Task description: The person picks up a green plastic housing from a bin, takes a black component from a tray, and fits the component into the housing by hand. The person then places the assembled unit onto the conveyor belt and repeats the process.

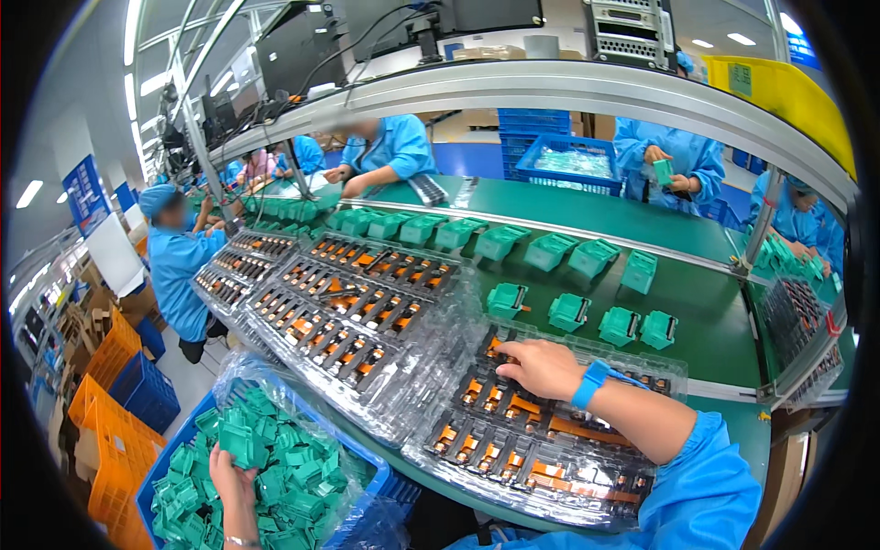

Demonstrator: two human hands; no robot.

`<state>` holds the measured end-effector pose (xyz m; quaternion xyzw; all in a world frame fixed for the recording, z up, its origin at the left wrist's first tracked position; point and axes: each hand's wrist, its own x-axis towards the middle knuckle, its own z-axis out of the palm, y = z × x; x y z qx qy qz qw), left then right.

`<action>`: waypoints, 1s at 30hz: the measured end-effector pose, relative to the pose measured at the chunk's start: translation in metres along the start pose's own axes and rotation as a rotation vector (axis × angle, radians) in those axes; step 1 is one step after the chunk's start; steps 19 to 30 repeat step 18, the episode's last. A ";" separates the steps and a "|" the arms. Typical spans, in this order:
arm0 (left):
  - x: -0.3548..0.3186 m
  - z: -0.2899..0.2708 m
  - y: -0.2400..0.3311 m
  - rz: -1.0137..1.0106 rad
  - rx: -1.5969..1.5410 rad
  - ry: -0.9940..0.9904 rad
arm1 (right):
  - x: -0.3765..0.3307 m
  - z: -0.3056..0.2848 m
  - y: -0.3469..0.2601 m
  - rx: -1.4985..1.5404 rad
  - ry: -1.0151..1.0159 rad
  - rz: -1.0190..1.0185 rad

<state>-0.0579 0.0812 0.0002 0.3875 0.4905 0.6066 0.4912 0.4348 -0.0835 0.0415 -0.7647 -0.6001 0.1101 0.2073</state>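
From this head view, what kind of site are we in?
Most likely an electronics assembly line: a green conveyor belt carrying green plastic housings, clear trays of orange-and-black parts, and workers in blue coats alongside.

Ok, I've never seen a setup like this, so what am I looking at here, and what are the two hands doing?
This is one wide, bent picture from a camera worn on a person's head, looking down at their own bare hands; there is no machine. The left hand has its grip shut on a green plastic housing over a blue bin full of the same green parts in a clear bag. The right hand, with a blue wristband, rests its fingers on a clear plastic tray of black and orange components, holding nothing I can make out. More such trays lie alongside on the green bench, and green housings sit in rows on the belt. Other people in blue coats work around it.
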 end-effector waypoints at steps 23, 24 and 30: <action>-0.181 0.207 0.003 -0.351 -0.110 -1.051 | -0.031 -0.038 0.012 1.244 0.201 0.256; -0.181 0.207 0.003 -0.351 -0.110 -1.051 | -0.031 -0.038 0.012 1.244 0.201 0.256; -0.181 0.207 0.003 -0.351 -0.110 -1.051 | -0.031 -0.038 0.012 1.244 0.201 0.256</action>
